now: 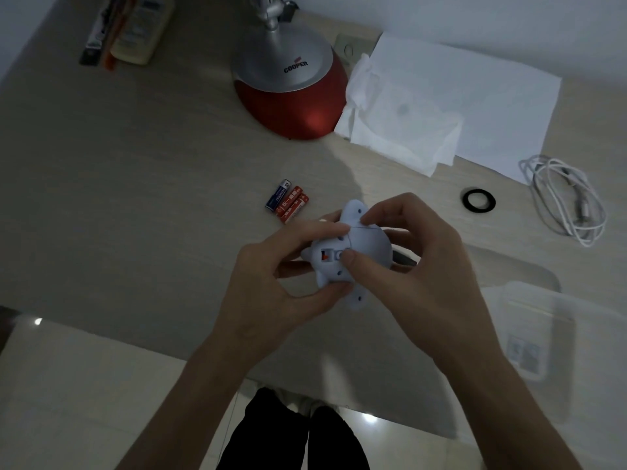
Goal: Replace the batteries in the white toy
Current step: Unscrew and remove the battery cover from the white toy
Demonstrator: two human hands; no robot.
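The white toy (368,244) is held upside down above the table's middle, its underside toward me. Its battery compartment (327,255) is open, with something red and orange showing inside. My left hand (271,283) grips the toy from the left, thumb under it and fingers over its top edge. My right hand (417,262) holds it from the right, with the thumb pressing at the compartment's right end. Three loose batteries (287,201), one blue and two red, lie side by side on the table just beyond the toy.
A red and silver lamp base (288,86) stands at the back. White paper and tissue (424,106) lie back right, with a black ring (478,200) and a coiled white cable (563,198). A clear plastic box (543,330) sits near right. Items (129,28) lie back left.
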